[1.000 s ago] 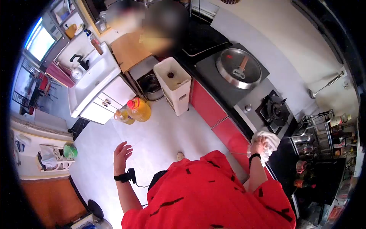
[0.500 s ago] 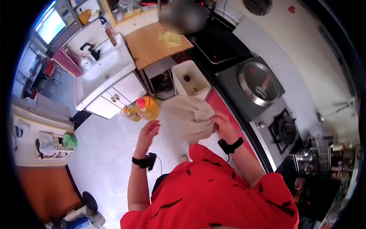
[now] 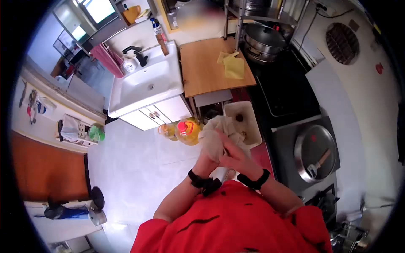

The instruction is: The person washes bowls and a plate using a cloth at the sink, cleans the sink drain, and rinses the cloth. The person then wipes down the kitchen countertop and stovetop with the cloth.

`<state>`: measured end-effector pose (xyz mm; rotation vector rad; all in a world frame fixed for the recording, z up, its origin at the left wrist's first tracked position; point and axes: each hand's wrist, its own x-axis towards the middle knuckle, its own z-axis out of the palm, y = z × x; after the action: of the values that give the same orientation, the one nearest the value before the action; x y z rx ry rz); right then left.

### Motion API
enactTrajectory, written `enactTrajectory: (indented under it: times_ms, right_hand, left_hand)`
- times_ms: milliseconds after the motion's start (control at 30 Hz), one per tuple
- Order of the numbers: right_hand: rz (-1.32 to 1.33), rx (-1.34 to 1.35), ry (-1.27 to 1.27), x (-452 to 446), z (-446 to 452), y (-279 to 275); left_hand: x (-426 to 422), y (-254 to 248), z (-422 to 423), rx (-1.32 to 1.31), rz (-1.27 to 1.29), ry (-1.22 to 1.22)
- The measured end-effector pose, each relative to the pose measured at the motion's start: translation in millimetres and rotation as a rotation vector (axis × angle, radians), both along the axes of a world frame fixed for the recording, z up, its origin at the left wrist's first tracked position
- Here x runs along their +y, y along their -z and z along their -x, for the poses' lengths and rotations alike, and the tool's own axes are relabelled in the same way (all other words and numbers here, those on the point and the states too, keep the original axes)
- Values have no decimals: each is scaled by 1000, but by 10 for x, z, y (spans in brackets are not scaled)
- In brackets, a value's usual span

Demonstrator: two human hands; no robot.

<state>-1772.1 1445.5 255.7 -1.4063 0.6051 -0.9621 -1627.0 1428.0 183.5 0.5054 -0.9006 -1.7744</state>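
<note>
A light beige cloth (image 3: pixel 221 128) is bunched up between my two hands in front of my body. My left hand (image 3: pixel 208 158) is wrapped by the cloth, its fingers mostly hidden under the folds. My right hand (image 3: pixel 238 156) presses against the cloth from the right, its fingers closed on it. Just beyond the cloth stands a tall white bin (image 3: pixel 252 137) with small dark bits inside. To the left of the cloth, a large bottle of yellow oil (image 3: pixel 188 134) with a red cap stands on the floor beside a smaller bottle (image 3: pixel 168 131).
A white sink (image 3: pixel 139 90) with a black tap is at the upper left. Beside it, a wooden board (image 3: pixel 202 67) bears a yellow cloth (image 3: pixel 233 67). On the right are a dark counter (image 3: pixel 280 95), a round lid (image 3: pixel 303 147) and a gas burner (image 3: pixel 327 200).
The cloth went from my right hand at the counter to in front of me, spread out, then bunched up. My left hand has joined it. The view has shifted toward the sink and board.
</note>
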Motion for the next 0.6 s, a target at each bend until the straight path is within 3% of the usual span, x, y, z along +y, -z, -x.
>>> enactTrajectory:
  times_ms: [67,133,167,267,333,400,467,533,600]
  right_hand:
    - [-97,30,-54,-112,49,-105]
    - [204,202,101,-223,56,-192]
    - [175,237,109,-255,82,-312]
    - [251,390,60,-507,372,-223]
    - [105,347,69,-665,613,-92]
    - [64,373,281,-847,835,33]
    - [75,407,373,-1098,986,70]
    - [75,440,467,-1383,989,87]
    - [-25,483,523,-1730,933,17]
  left_hand:
    - [-185,-252,15,14,15,21]
    - [-389,-416,84,83,-227,-73]
    - [-548,-368,69,80,-219,-82]
    - [-1015,-246,-64,2,-56,-141]
    - [-1487,-428,-256,-291,230,-370]
    - [-2064,-485,-481,27,62,-348]
    - [-2571,-493,-723,-696,532,-724]
    - [-2808,-1006,-718,-307,248,-665]
    - [-3300,-892,-855,-201,209,-714]
